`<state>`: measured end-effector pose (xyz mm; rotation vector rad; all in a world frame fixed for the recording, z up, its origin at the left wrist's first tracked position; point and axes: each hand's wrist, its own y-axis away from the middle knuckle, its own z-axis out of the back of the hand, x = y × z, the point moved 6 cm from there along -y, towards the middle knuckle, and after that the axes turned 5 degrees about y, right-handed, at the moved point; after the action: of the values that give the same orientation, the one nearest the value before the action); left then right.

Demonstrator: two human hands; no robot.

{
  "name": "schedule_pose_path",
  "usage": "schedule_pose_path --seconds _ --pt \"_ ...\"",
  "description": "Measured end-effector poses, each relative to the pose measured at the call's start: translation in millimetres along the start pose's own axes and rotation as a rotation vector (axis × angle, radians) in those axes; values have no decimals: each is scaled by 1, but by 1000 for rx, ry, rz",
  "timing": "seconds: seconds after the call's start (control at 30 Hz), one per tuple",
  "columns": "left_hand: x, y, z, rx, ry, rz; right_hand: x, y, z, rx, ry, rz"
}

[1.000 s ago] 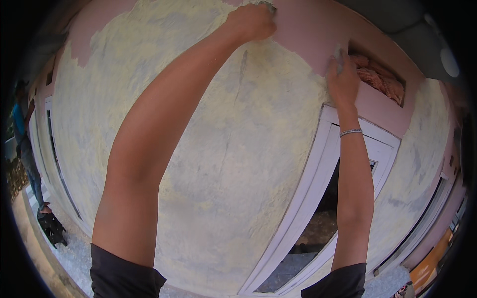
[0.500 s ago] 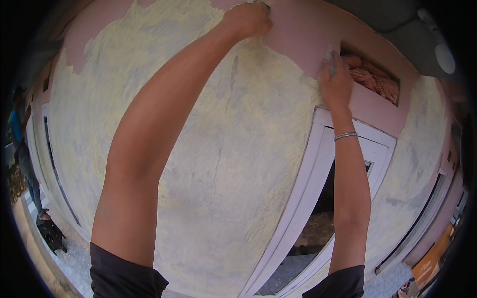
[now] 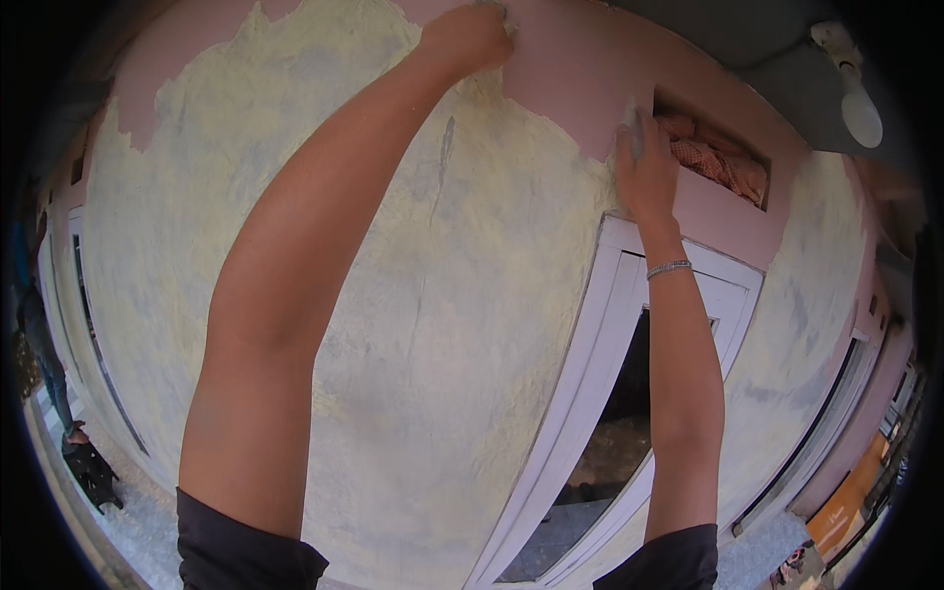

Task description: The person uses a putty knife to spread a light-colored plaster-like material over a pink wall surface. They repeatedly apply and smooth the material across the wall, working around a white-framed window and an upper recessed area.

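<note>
My left hand (image 3: 472, 37) reaches high on the wall, closed at the border of pink paint (image 3: 560, 79) and pale, patchy coating (image 3: 442, 275), mostly hiding something small and greyish at its fingertips. Farther right, my right hand (image 3: 646, 162) is raised above the white-framed door or window (image 3: 565, 403), its fingers curled round a small grey object that I cannot make out, against the wall beside a recess (image 3: 708, 157) stuffed with reddish patterned cloth. A thin bracelet circles my right wrist.
Another person (image 3: 44, 334) in blue stands at the far left on a black stool (image 3: 88, 472), facing the wall. A white lamp (image 3: 860, 108) hangs under the dark overhang at upper right. An orange panel (image 3: 846, 492) stands low at right, on the pale floor (image 3: 762, 546).
The whole view has shifted, so the wall, recess and door frame sit farther left and more lamp shows. My left hand is slightly higher on the wall; my right stays beside the recess.
</note>
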<state>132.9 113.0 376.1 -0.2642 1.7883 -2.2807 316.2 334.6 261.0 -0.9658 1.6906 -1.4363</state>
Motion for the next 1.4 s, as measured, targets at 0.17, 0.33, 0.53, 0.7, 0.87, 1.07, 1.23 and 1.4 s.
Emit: schedule_pose_path --seconds 0.17,0.33,0.53,0.7,0.87,1.07,1.23,1.4 --pt "6 54 -3 75 -29 43 3 0 0 -17 11 -33" --pt "-12 51 1 144 -50 43 4 -1 -1 4 19 -55" --pt "-16 18 -4 121 95 110 3 -2 0 6 6 -65" --pt "-12 23 -9 84 33 31 6 -2 6 -38 -36 -10" --pt "-6 61 -14 104 74 54 2 -4 9 -14 -64 39" --pt "9 138 -15 162 20 78 -3 -2 2 -46 -43 56" --pt "1 153 -19 226 63 120 -8 1 -8 -84 3 10" --pt "-5 137 -21 206 3 66 -10 0 -12 -122 -3 31"
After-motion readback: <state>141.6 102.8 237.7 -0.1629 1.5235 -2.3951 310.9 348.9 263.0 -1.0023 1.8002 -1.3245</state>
